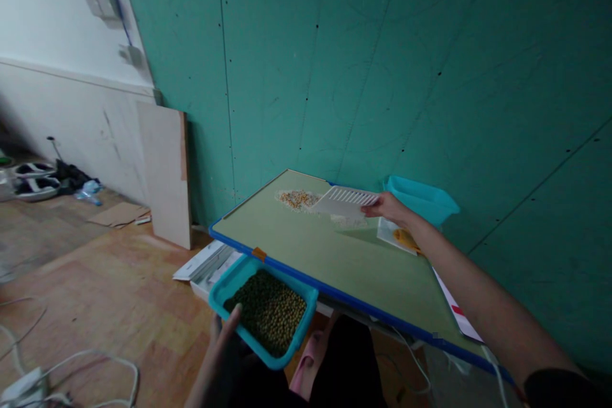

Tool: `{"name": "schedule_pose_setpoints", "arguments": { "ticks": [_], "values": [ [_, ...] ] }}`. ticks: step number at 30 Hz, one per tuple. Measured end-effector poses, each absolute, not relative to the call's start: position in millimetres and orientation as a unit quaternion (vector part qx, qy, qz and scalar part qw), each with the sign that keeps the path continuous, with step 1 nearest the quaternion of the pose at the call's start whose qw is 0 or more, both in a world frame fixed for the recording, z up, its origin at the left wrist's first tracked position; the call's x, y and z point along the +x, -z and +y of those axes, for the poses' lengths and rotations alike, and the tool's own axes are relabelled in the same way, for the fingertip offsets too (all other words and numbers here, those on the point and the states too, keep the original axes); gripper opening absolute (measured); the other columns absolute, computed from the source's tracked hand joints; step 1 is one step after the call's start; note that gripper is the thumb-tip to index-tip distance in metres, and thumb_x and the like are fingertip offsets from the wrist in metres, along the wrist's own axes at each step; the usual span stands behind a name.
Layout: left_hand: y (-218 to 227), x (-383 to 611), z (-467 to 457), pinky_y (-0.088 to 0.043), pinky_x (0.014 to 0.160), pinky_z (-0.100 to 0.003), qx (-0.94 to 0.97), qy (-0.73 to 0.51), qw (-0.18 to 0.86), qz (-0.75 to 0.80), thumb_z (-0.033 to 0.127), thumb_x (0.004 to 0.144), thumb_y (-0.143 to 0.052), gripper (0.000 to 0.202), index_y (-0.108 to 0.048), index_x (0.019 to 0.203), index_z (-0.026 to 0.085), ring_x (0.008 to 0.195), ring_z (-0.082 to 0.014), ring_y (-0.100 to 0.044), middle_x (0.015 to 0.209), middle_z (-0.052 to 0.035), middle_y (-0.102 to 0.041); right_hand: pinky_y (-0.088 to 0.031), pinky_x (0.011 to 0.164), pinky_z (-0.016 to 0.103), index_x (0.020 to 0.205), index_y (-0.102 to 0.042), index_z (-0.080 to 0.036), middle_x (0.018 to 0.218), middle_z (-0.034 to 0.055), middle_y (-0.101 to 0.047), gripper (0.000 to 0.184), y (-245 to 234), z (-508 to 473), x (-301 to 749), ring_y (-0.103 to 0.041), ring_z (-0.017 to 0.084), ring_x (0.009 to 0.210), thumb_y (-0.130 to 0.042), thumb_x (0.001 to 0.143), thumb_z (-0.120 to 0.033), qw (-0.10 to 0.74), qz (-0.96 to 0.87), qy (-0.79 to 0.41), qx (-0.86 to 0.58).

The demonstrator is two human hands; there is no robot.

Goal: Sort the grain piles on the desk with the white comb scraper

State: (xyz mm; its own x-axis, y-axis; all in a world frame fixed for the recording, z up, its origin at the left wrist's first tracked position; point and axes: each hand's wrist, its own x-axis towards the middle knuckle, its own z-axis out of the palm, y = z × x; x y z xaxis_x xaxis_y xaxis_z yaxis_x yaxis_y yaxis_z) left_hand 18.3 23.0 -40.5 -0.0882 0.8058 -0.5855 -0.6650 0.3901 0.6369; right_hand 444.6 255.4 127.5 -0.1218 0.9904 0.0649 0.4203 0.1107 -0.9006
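My left hand [224,335] grips the near edge of a teal plastic tray [264,357] filled with green beans, held below the table's front edge. My right hand [386,206] reaches across the green table [335,261] and holds a white slotted scoop [345,201] by its handle end. The scoop hovers beside a small pile of mixed grains [298,198] at the table's far corner. A thin white scatter of grains lies under the scoop.
A second teal tray [423,199] stands at the table's back right against the green wall. White paper with an orange thing [399,239] lies beside it. On the floor: a wooden board [165,175], cables [71,370], white boxes [208,264].
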Motion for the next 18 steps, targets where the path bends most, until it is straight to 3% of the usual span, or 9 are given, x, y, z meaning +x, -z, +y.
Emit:
{"name": "schedule_pose_setpoints", "arguments": {
  "ticks": [4,7,14,18],
  "values": [
    [52.5,19.5,29.9,-0.070,0.091,-0.060,0.070,-0.553,0.655,0.510,0.047,0.062,-0.110,0.132,-0.035,0.170,0.041,0.116,-0.0511,-0.085,0.139,-0.0177,-0.083,-0.070,0.077,0.037,0.095,-0.088,-0.017,0.096,0.0102,-0.088,0.045,-125.0,271.3,380.1,-0.081,0.026,0.088,-0.108,0.063,-0.043,0.400,-0.650,-0.354,-0.540],
    [59.0,17.6,31.9,-0.070,0.092,-0.061,0.067,-0.554,0.660,0.504,0.051,0.061,-0.111,0.135,-0.033,0.170,0.041,0.119,-0.0530,-0.083,0.143,-0.0189,-0.081,-0.070,0.078,0.035,0.093,-0.088,-0.017,0.094,0.0093,-0.088,0.021,-122.1,292.3,325.1,-0.084,0.027,0.089,-0.097,0.082,-0.032,0.374,-0.681,-0.235,-0.585],
    [73.4,9.4,31.3,-0.062,0.110,-0.071,0.045,-0.552,0.676,0.485,0.057,0.073,-0.104,0.127,-0.028,0.174,0.047,0.145,-0.0559,-0.069,0.175,-0.0230,-0.057,-0.064,0.083,0.033,0.081,-0.088,-0.016,0.086,0.0117,-0.089,0.005,-119.8,351.0,269.4,-0.086,0.032,0.095,-0.091,0.083,-0.019,0.341,-0.698,-0.138,-0.614],
    [76.0,8.3,28.5,-0.062,0.113,-0.069,0.058,-0.564,0.669,0.481,0.051,0.069,-0.107,0.130,-0.031,0.174,0.042,0.147,-0.0566,-0.067,0.175,-0.0232,-0.057,-0.062,0.081,0.031,0.087,-0.090,-0.017,0.084,0.0094,-0.088,0.009,-109.8,369.3,269.8,-0.086,0.029,0.092,-0.094,0.080,-0.021,0.318,-0.714,-0.130,-0.610]
  ]
}}
